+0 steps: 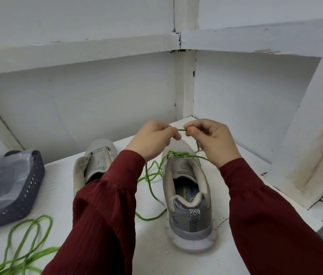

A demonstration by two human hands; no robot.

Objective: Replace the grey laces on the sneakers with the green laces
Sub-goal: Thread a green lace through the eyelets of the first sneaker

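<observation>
Between your left hand (154, 138) and right hand (209, 138), both pinched on it, runs the green lace (181, 130); just below them sits the right sneaker (186, 187), partly laced. Next, I judge, feed its tip through an eyelet

Soft, cool, even light falls from above on the white walls (77, 106). Shadows are faint: a grey band under the ledge (77, 50) and a dim patch on the table (57, 185) beneath the sleeves (101, 205). The wide lens bows the ledge and stretches the sleeves at the bottom edge. The green lace (181, 130) between the left hand (152, 139) and right hand (214, 139) is crisp; the loose green lace (27, 231) at lower left is smeared.
</observation>
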